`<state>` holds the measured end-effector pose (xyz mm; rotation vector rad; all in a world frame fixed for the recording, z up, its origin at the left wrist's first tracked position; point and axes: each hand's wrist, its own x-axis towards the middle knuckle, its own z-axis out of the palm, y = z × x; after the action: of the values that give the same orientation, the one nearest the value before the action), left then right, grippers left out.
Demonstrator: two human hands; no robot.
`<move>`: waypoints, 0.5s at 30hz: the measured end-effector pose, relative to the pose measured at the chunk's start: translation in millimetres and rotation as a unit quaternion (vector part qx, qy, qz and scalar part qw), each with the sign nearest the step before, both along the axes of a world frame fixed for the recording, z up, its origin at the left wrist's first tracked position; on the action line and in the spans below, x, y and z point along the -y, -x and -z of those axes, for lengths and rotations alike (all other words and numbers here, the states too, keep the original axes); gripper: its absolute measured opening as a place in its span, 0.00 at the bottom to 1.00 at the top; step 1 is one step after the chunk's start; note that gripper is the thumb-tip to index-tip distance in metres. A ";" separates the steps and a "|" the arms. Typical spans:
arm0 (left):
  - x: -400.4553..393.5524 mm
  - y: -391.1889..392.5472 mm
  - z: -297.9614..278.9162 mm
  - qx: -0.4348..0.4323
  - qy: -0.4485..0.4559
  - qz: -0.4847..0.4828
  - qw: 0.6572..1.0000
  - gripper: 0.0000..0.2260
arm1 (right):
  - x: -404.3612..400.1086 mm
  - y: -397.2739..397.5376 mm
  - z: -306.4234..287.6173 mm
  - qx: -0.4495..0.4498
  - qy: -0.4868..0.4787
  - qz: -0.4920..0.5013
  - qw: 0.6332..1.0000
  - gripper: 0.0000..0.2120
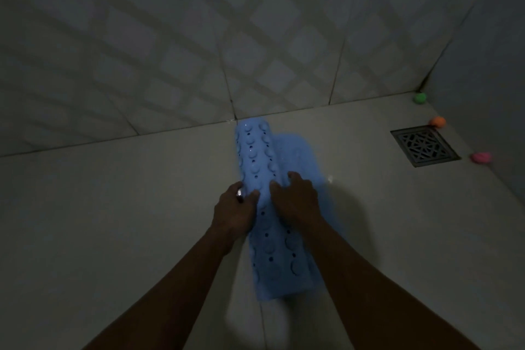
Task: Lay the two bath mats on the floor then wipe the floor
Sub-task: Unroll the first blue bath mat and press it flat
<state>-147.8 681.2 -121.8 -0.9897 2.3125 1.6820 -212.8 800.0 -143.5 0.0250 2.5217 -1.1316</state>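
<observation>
Head view, dim light: a blue bath mat (265,167), partly rolled with its suction cups and small holes facing up, lies in the centre of the frame on the pale tiled floor (113,207); its far end touches the foot of the tiled wall (170,51), and its near end reaches the lower centre of the frame between the two forearms; a flatter part of the mat spreads to the right of the roll. The left hand (234,212) sits at the roll's left edge, fingers curled round that edge and thumb pressed on the top surface, so it grips the mat; something small and shiny glints at its fingers, too dark to identify. The right hand (295,197) rests on the roll's right side with fingers spread and bent down onto the mat; whether it pinches the mat or only presses on it cannot be told. Both hands meet the mat about midway along its length, just beside each other. At the right of the frame a dark square drain grate (425,146) is set in the floor; near it lie a green ball (420,98) in the corner, an orange ball (438,121) just above the grate, and a pink ball (481,157) to its right.
</observation>
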 end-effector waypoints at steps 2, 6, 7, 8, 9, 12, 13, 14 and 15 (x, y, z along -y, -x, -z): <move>6.2 -9.1 -1.0 0.000 -0.011 0.003 1.000 0.27 | 8.7 -9.4 0.2 0.020 0.037 -0.006 0.999 0.27; 18.8 -24.0 -4.2 -0.006 -0.046 -0.018 0.999 0.20 | 23.7 -22.0 -4.3 -0.002 0.076 0.010 0.997 0.17; 22.5 -27.4 -4.8 -0.005 -0.049 -0.023 0.999 0.19 | 25.8 -22.5 -5.8 -0.008 0.074 0.014 0.997 0.16; 26.7 -30.9 -4.9 0.000 -0.054 -0.026 0.998 0.22 | 27.8 -22.2 -7.3 -0.009 0.072 0.012 0.997 0.16; 31.1 -34.9 -4.4 0.005 -0.060 -0.028 0.998 0.24 | 30.4 -22.2 -8.7 -0.009 0.068 0.003 0.998 0.17; 44.4 -49.1 -3.1 0.004 -0.062 -0.027 0.998 0.24 | 42.5 -26.1 -10.7 -0.002 0.027 -0.049 0.998 0.24; 48.8 -54.1 -1.6 0.009 -0.055 -0.029 0.998 0.25 | 48.3 -29.6 -10.3 0.002 0.011 -0.069 0.998 0.26; 53.0 -58.9 -0.6 0.016 -0.048 -0.032 0.998 0.26 | 54.9 -34.0 -9.5 0.006 0.011 -0.084 0.996 0.27; 57.1 -63.1 0.8 0.022 -0.041 -0.038 0.998 0.27 | 61.9 -37.8 -8.9 0.009 0.026 -0.093 0.995 0.27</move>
<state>-84.7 624.0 -122.6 -1.1003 2.1864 1.7502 -174.9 738.1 -134.6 -0.2076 2.4193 -1.1164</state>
